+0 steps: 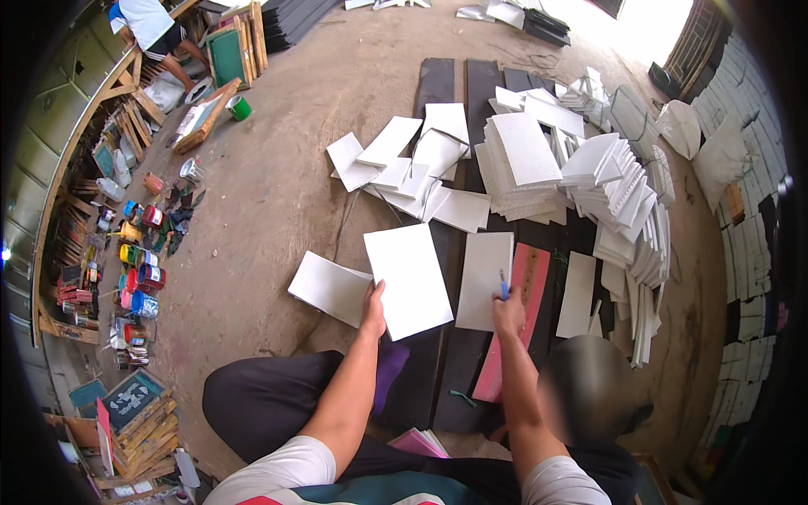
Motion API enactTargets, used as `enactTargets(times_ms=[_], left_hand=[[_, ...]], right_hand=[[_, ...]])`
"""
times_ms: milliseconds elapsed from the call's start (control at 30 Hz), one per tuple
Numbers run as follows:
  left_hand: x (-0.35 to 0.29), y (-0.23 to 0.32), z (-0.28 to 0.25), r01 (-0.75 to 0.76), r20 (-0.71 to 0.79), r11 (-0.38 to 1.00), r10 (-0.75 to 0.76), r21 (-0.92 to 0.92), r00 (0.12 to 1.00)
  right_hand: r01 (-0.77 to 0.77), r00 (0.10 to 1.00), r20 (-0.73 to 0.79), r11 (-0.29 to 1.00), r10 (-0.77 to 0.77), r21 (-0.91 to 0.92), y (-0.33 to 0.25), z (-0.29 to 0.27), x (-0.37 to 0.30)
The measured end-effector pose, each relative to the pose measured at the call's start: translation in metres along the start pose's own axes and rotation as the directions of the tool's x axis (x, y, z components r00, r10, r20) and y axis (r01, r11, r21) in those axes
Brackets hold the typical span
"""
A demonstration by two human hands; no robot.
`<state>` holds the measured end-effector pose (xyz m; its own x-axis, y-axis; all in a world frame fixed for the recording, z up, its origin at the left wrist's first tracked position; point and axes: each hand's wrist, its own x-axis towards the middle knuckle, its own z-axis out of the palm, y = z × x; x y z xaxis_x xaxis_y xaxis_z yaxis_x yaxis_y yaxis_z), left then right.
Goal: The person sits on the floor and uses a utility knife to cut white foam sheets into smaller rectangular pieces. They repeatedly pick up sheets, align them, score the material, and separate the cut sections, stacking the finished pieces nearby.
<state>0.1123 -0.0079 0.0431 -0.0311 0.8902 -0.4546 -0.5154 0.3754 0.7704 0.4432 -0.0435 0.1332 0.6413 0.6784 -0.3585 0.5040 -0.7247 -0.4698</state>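
Brown floor carries dark planks. On planks: pink board; white panel just left of pink board; white sheet stack beyond it. Paint cans on floor, well left of pink board.

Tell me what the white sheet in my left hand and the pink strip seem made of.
White sheet: probably foam board or thick card, matte; held by one edge, it barely sags. Pink strip: possibly painted wood, worn and dull; a brownish area shows amid the pink.
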Motion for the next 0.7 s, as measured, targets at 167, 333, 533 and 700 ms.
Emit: enactTargets(times_ms=[167, 333, 533, 700], left_hand=[[-0.024, -0.001, 0.059, 0.080, 0.087, 0.996, -0.082, 0.028, 0.993], [-0.070, 0.016, 0.130, -0.018, 0.124, 0.996, 0.007, 0.088, 0.992], [-0.085, -0.001, 0.148, 0.000, 0.219, 0.996, -0.020, 0.090, 0.976], [-0.100, -0.006, 0.146, 0.054, 0.232, 0.997, -0.066, 0.060, 0.970]], right_hand=[[0.227, 0.974, -0.106, 0.805, -0.202, 0.548, 0.060, -0.038, 0.007], [0.263, 0.964, -0.076, 0.857, -0.256, 0.444, 0.019, -0.038, -0.042], [0.331, 0.935, -0.224, 0.900, -0.274, 0.282, 0.024, -0.062, -0.076], [0.355, 0.921, -0.223, 0.924, -0.319, 0.142, 0.021, -0.082, -0.098]])
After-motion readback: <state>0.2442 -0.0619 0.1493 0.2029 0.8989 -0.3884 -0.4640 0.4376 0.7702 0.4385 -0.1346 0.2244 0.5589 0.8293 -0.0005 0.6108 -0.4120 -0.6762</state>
